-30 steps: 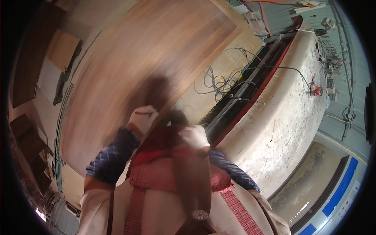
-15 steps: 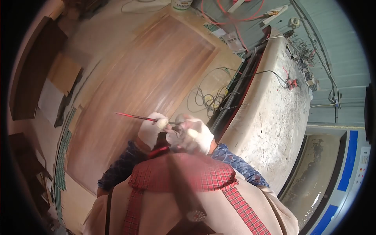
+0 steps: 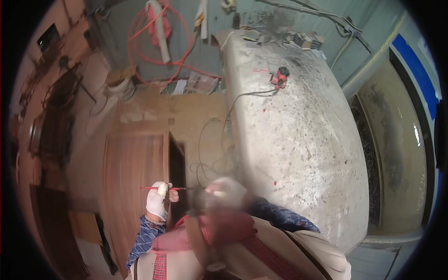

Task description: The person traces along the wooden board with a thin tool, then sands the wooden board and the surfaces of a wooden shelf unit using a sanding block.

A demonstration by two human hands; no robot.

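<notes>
My left hand, in a white glove with bare fingertips, is closed round a thin red and black stick, perhaps a fine brush. The stick lies roughly level, its red end to the left and its dark end toward my right hand. My right hand, also white-gloved, is smeared by motion near that dark end, and its grip does not show clearly. Below and left of my hands is a brown wood-grain panel with a dark side edge. A blurred brown shape crosses in front of my red checked apron.
On my right stands a long, spotted white worktable. A red and black corded power tool lies on its far part. Beyond are a coiled red hose on the wall and a white bucket. A loose cable trails beside the table.
The view has swung to the right, so the worktable fills more of it and the panel sits farther left. My hands have drawn apart; the stick stays in my left hand.
</notes>
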